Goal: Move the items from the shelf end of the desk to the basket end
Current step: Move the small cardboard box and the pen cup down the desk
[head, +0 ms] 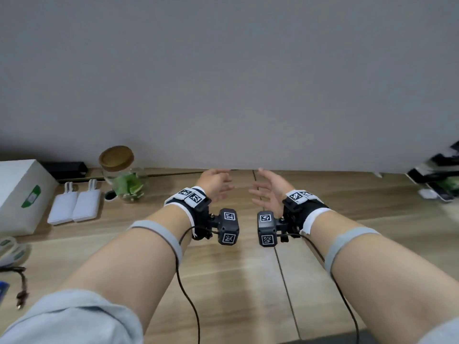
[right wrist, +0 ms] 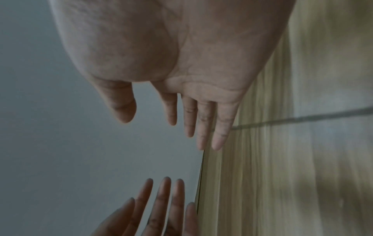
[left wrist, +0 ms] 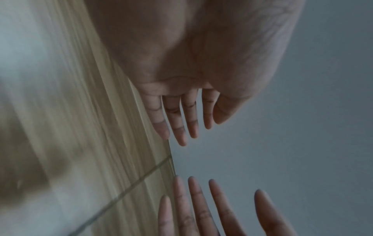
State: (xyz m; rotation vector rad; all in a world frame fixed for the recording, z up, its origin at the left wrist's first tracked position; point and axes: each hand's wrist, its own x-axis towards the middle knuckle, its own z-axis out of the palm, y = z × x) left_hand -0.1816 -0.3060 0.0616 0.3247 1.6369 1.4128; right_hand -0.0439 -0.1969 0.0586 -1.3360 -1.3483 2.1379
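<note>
Both hands hover over the middle of the wooden desk (head: 243, 274), palms facing each other, fingers straight and holding nothing. My left hand (head: 218, 182) and right hand (head: 267, 188) are a short gap apart near the grey wall. The left wrist view shows my left hand (left wrist: 181, 111) with the right hand's fingers (left wrist: 201, 212) opposite. The right wrist view shows my right hand (right wrist: 191, 115) facing the left hand's fingers (right wrist: 163, 207). A glass jar with a wooden lid (head: 121, 173) and green contents, two white flat devices (head: 75, 203) and a white box (head: 21, 194) lie at the desk's left.
A black item (head: 65, 168) lies behind the white box by the wall. White packets (head: 11, 249) and a dark cord (head: 21, 284) sit at the far left edge. Blurred dark shelf items (head: 439, 180) stand at the far right. A seam (head: 280, 266) runs across the desk.
</note>
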